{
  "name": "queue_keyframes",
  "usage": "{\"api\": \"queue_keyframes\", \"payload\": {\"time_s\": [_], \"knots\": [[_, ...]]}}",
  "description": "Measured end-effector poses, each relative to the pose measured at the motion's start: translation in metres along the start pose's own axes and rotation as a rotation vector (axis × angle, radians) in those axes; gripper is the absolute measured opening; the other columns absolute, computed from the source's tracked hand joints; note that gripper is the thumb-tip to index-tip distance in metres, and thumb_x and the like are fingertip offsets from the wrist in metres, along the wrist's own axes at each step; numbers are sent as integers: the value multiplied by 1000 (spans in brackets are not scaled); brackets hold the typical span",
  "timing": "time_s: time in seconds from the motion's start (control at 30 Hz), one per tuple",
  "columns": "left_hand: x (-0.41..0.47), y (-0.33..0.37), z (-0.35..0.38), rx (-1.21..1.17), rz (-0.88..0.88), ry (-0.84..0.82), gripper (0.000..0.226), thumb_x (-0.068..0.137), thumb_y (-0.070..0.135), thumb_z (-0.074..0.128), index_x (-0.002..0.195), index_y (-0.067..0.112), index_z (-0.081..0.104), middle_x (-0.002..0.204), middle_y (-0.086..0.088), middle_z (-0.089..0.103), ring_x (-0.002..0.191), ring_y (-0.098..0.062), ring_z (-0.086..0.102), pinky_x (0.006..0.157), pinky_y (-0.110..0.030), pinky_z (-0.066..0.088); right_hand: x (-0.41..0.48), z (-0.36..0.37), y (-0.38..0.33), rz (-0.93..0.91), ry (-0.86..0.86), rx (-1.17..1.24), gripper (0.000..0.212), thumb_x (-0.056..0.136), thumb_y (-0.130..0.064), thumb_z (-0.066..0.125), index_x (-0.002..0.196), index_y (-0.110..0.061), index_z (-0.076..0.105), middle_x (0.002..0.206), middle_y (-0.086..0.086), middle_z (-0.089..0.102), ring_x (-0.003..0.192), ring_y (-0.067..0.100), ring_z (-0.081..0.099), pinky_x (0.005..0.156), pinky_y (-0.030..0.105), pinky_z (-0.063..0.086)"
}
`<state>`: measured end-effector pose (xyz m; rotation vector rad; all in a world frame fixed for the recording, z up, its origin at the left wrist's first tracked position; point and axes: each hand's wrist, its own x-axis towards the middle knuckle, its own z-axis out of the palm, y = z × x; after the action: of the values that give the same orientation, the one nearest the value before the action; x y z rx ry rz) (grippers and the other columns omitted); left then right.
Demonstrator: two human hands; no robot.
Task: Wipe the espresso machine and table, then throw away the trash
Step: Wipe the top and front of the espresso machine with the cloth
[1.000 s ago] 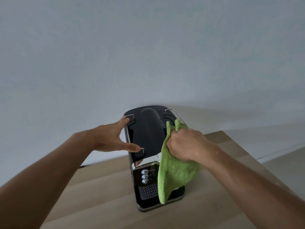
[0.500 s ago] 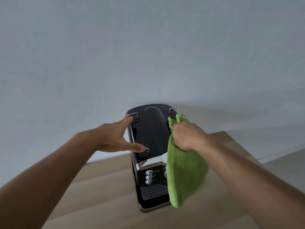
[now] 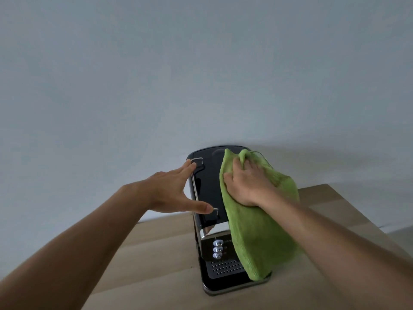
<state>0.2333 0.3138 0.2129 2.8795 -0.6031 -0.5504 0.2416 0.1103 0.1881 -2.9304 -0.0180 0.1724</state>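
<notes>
In the head view, a black espresso machine [image 3: 207, 193] is seen standing on a light wooden table [image 3: 156, 253], close to a plain grey wall [image 3: 201, 74]. The machine is viewed from above and in front, so that its glossy top and its front panel are both shown.

The left hand [image 3: 169, 193] is held flat against the machine's left upper edge, with the fingers straight and the thumb spread wide. The fingertips are laid at the rear end of a thin chrome rail [image 3: 194, 186], and the thumb tip is set by the rail's front end. Nothing is gripped by this hand.

A green cloth [image 3: 257, 238] is pressed onto the right part of the machine's top by the right hand [image 3: 243, 186]. The fingers are curled into the fabric, and a bunched fold appears to be caught between them, though motion blur leaves that detail unsure. The rest of the cloth is draped down over the machine's right side and part of its front, reaching as far as the base.

Left of the hanging cloth, three round silver buttons [image 3: 217, 249] are shown in a column on the front panel, and a perforated drip grille [image 3: 225, 267] is seen below them.
</notes>
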Motion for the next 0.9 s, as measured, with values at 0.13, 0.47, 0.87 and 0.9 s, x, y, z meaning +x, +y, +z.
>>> {"api": "queue_keyframes", "payload": {"time_s": [0.13,0.47,0.87,0.9], "knots": [[1,3,-1,12,-10,3,131,49,95,41,149,33,-15,155,18,-18,145,-20,14,115,-35,15,8,-6,9,-202,7,-25,57,99,-37,17,149,-15,1,157,10,-4,145,20,-3,117,37,-1],[4,5,-3,34,-71,-5,128,48,93,45,149,37,-11,156,20,-14,145,-22,12,117,-40,15,74,-24,57,-287,53,-79,39,98,-20,31,135,-16,43,144,13,37,127,31,40,102,37,35],[3,8,-3,11,-91,-3,129,47,91,49,148,38,-12,155,22,-14,145,-20,12,117,-41,17,87,-24,36,-136,72,-93,45,99,-33,22,135,-13,39,147,14,29,127,36,37,103,45,33],[3,8,-3,7,-94,-3,130,46,91,49,148,39,-12,155,23,-15,145,-19,11,117,-42,17,87,-26,31,-161,40,-81,48,99,-38,19,139,-19,36,152,9,25,131,34,35,106,45,30]]}}
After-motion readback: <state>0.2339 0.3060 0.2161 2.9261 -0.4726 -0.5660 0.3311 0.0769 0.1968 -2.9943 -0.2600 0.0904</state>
